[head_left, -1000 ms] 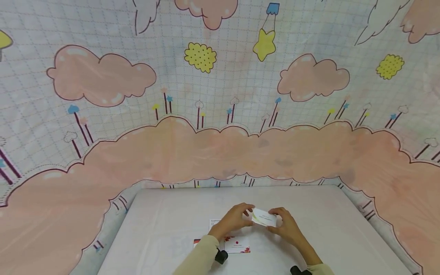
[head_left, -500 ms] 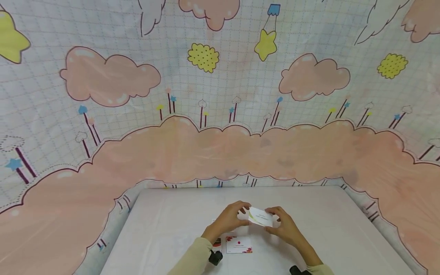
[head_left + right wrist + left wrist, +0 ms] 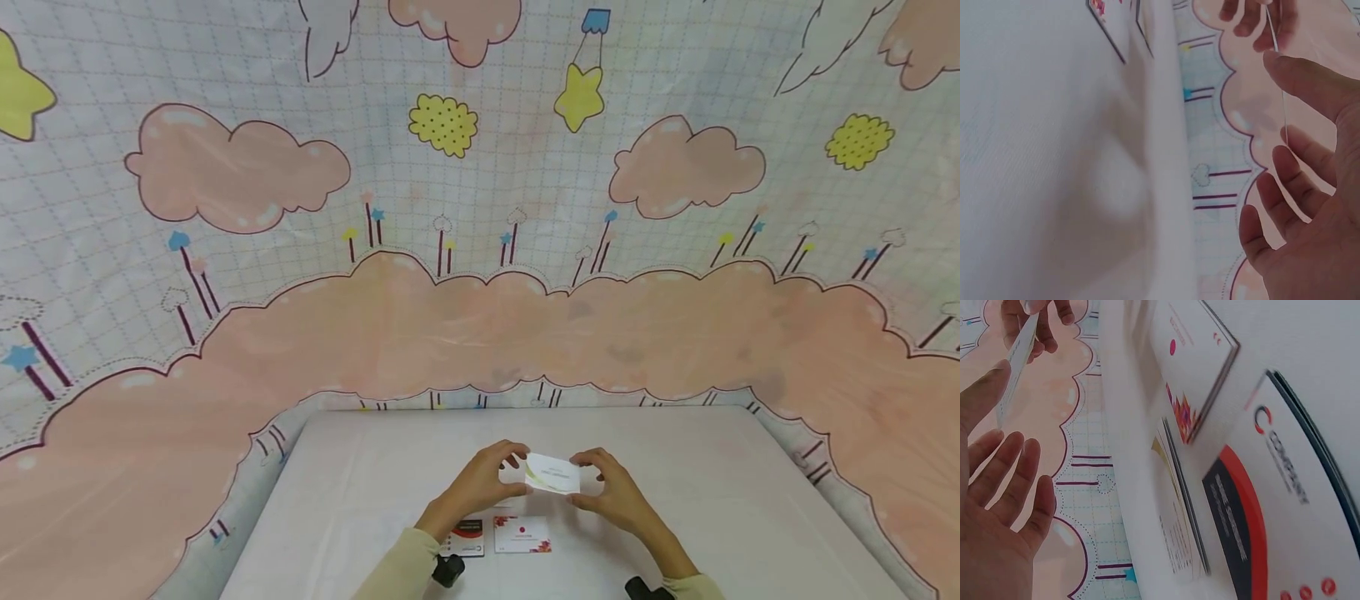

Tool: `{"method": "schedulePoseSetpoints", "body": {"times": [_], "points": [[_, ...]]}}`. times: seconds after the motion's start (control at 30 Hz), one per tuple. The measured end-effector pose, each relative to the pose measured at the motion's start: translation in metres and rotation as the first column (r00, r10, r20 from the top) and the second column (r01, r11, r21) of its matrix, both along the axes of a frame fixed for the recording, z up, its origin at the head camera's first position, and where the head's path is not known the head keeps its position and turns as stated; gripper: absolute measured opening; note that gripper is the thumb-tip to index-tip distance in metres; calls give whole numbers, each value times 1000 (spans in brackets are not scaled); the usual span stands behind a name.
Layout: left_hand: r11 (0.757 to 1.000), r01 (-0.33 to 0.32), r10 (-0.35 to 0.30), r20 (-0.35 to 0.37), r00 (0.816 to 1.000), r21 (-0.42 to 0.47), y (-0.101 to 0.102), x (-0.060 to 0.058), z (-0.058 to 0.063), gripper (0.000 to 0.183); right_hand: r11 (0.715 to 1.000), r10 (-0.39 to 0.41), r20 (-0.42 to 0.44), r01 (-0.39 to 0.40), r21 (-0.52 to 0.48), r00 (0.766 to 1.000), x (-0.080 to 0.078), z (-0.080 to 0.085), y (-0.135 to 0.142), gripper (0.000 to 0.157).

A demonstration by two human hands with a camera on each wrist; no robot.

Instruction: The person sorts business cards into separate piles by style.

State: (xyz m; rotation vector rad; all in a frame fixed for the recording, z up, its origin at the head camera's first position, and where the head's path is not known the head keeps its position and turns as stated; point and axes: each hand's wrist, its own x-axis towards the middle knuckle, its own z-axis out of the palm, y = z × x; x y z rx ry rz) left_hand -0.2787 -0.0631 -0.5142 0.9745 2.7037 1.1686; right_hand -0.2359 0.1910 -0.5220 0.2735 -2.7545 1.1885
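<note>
A white business card (image 3: 552,473) with a yellow-green curve is held up above the table between both hands. My left hand (image 3: 480,479) pinches its left edge between thumb and fingers. At the opposite edge, my right hand (image 3: 613,493) pinches it likewise. In the right wrist view the card (image 3: 1284,103) shows as a thin edge by the thumb. Below lie a stack of white cards with red flowers (image 3: 522,534) and a stack of red, black and white "COMPANY" cards (image 3: 467,537). A further stack with a gold corner (image 3: 1175,512) appears in the left wrist view.
A white-covered table (image 3: 720,500) lies under the hands. Behind it hangs a backdrop cloth (image 3: 480,333) with printed clouds and stars. Black wrist cameras sit on the left wrist (image 3: 448,571) and right wrist (image 3: 647,588).
Both hands have shifted left in the head view, carrying the card between them. More of the red and black card stack shows beside the left forearm. The stacks stay on the table.
</note>
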Motion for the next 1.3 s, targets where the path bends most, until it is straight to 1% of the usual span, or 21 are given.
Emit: {"method": "schedulePoseSetpoints", "body": {"times": [0.13, 0.33, 0.43, 0.6, 0.83, 0.97, 1.07, 1.3], "points": [[1000, -8, 8, 1, 1000, -6, -10, 1, 1, 57, 1000, 14, -7, -14, -1, 1000, -2, 2, -6, 51], [1000, -21, 21, -13, 1000, 13, -22, 1, 4, 57, 997, 75, -46, -74, 15, 996, -6, 2, -13, 51], [999, -32, 32, -4, 999, 16, -28, 1, 3, 56, 995, 101, -41, -100, 23, 994, -9, 2, -17, 51], [999, -38, 38, -27, 999, 2, -37, -1, -1, 56, 991, 129, -42, -128, 25, 991, -14, -1, -23, 50], [999, -42, 41, -26, 999, -24, -51, -2, -4, 55, 986, 166, -53, -166, 9, 985, -22, -6, -34, 50], [998, -46, 44, -51, 998, -48, -60, -6, -10, 54, 983, 186, -45, -186, 7, 982, -29, -11, -41, 50], [997, -50, 47, -50, 998, -58, -65, -9, -15, 54, 980, 200, -32, -200, -2, 979, -33, -14, -46, 50], [991, -93, 93, -5, 996, -95, -75, -14, -20, 55, 974, 227, -17, -226, 18, 974, -42, -20, -56, 49]]}}
